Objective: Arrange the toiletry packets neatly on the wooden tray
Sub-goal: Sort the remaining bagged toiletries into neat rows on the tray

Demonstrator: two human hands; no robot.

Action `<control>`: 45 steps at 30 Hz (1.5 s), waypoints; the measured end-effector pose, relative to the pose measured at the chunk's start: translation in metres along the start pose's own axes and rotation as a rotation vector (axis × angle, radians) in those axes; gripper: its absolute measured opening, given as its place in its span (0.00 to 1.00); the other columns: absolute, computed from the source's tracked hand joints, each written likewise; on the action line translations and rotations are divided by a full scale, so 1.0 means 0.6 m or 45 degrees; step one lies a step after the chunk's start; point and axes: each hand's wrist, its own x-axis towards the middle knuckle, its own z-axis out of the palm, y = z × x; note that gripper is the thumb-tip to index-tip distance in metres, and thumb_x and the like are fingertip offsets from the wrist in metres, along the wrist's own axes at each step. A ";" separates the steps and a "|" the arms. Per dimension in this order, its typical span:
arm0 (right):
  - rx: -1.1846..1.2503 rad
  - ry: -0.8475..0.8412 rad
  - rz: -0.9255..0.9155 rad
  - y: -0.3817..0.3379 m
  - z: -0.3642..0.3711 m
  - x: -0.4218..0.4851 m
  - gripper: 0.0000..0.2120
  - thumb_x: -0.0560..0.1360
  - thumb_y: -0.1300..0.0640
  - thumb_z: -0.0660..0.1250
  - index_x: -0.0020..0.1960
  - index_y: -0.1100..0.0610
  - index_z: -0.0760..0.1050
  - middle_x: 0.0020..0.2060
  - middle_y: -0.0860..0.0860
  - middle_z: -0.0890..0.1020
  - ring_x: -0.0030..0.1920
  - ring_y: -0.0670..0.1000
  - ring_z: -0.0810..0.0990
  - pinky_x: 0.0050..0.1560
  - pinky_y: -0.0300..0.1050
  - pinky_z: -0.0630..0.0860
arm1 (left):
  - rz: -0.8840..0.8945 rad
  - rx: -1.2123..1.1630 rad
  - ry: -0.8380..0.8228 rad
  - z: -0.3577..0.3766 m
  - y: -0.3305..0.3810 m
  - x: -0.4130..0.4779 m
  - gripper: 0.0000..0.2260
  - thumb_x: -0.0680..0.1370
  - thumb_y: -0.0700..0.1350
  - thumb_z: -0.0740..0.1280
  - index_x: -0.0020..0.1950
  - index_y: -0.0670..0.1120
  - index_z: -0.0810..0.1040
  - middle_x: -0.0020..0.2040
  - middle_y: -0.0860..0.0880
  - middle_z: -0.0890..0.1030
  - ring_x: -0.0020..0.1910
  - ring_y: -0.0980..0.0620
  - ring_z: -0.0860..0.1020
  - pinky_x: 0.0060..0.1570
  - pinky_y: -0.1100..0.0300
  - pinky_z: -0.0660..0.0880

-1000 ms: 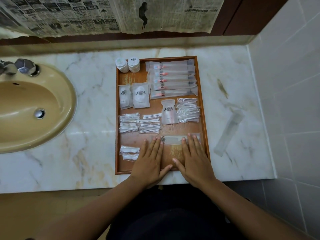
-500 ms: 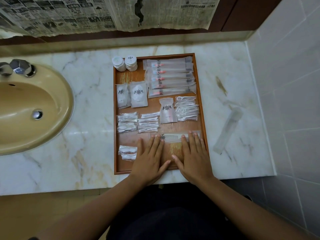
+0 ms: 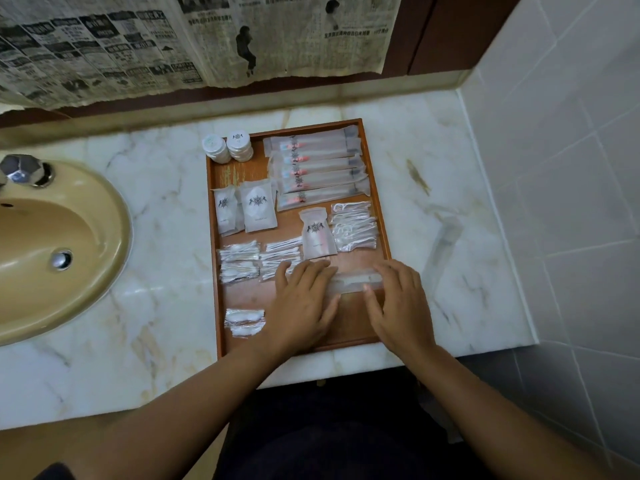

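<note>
The job looks nearly finished: the wooden tray [image 3: 212, 237] sits in the middle of the counter [image 3: 156, 341], and most of its contents already lie in tidy groups. Toward the counter's back edge are two round tubs [image 3: 227, 147] and a stack of toothbrush packets [image 3: 318, 168]. In front of those come two flat sachets [image 3: 244, 209], a small pouch [image 3: 317, 237], floss picks [image 3: 353, 225] and cotton bud packets [image 3: 239, 265]. A cotton pad packet [image 3: 244, 322] lies apart by the tray's front left corner. The left hand [image 3: 304, 306] and right hand [image 3: 398, 306] both lie flat with fingers straight, gripping nothing, and press on the two ends of a long comb packet [image 3: 353, 284] laid crosswise near the tray's front. The right hand is blurred, so its thumb may be nudging the packet's edge. What seems left is squaring this packet and bringing in one loose long packet [image 3: 445, 247], which lies on the counter well to the right of the tray. The counter is pale veined marble, with a beige sink [image 3: 52, 254] and a metal tap [image 3: 24, 169] at its left edge. Newspaper [image 3: 173, 39] hangs along the back, and a grey tiled wall [image 3: 571, 168] stands at the right.
</note>
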 end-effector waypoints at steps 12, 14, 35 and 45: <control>0.311 0.053 0.929 0.097 -0.058 0.016 0.32 0.73 0.44 0.75 0.71 0.52 0.67 0.63 0.52 0.74 0.62 0.54 0.75 0.57 0.53 0.78 | 0.577 0.092 -0.315 0.048 0.159 0.332 0.24 0.79 0.39 0.62 0.76 0.45 0.70 0.72 0.43 0.74 0.69 0.41 0.72 0.69 0.41 0.57; 0.295 0.028 0.969 0.091 -0.047 0.014 0.35 0.72 0.43 0.76 0.72 0.53 0.66 0.64 0.52 0.73 0.63 0.54 0.75 0.57 0.52 0.78 | 0.723 0.215 -0.371 0.069 0.183 0.371 0.29 0.78 0.35 0.62 0.80 0.47 0.65 0.77 0.43 0.68 0.71 0.40 0.70 0.70 0.41 0.57; 0.968 -0.143 0.748 0.103 -0.122 0.050 0.05 0.74 0.54 0.76 0.47 0.49 0.80 0.46 0.45 0.85 0.49 0.47 0.83 0.54 0.43 0.79 | 0.818 0.010 0.217 -0.052 0.017 0.280 0.05 0.77 0.46 0.74 0.47 0.47 0.80 0.50 0.48 0.81 0.49 0.44 0.77 0.62 0.41 0.68; 0.789 -0.460 0.389 0.032 -0.105 0.106 0.12 0.74 0.59 0.75 0.53 0.45 0.80 0.48 0.43 0.83 0.51 0.39 0.80 0.54 0.38 0.76 | -0.401 -0.955 -0.405 -0.116 -0.057 0.103 0.17 0.77 0.52 0.74 0.66 0.57 0.79 0.54 0.58 0.81 0.53 0.63 0.80 0.52 0.67 0.73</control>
